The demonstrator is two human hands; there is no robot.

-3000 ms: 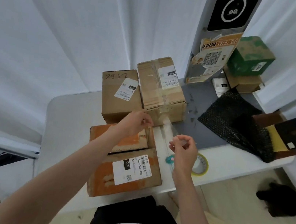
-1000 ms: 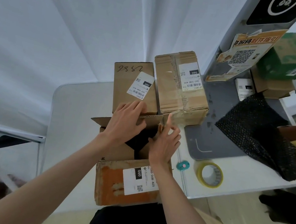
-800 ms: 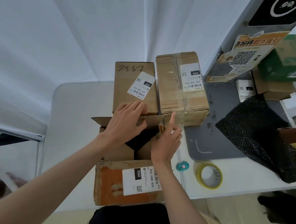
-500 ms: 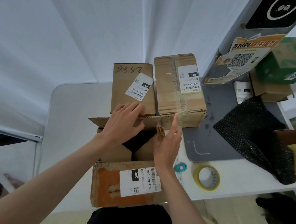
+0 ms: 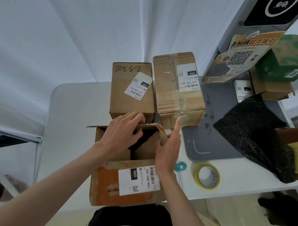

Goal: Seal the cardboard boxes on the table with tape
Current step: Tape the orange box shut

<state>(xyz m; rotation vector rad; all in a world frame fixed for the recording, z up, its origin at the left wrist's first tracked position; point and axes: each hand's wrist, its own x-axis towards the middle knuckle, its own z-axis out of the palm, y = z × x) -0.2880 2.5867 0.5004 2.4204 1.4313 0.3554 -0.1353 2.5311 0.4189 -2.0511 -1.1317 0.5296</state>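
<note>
Open box (image 5: 126,181) sits at the near table (image 5: 72,105) edge, directly under both hands: worn orange-brown cardboard, white shipping label on the near flap, top flaps still up, dark interior showing. Left hand (image 5: 122,132) curls its fingers over the far flap's corrugated edge, gripping it. Right hand (image 5: 167,152) is flat and open against the right flap, index finger pointing away, holding nothing. Tape roll (image 5: 206,176) lies just right of the right hand, small teal cutter (image 5: 180,166) between them. Two sealed boxes (image 5: 157,89) stand just beyond the left fingers. Versus 0.5 s ago: hands essentially unchanged, flaps not folded further.
</note>
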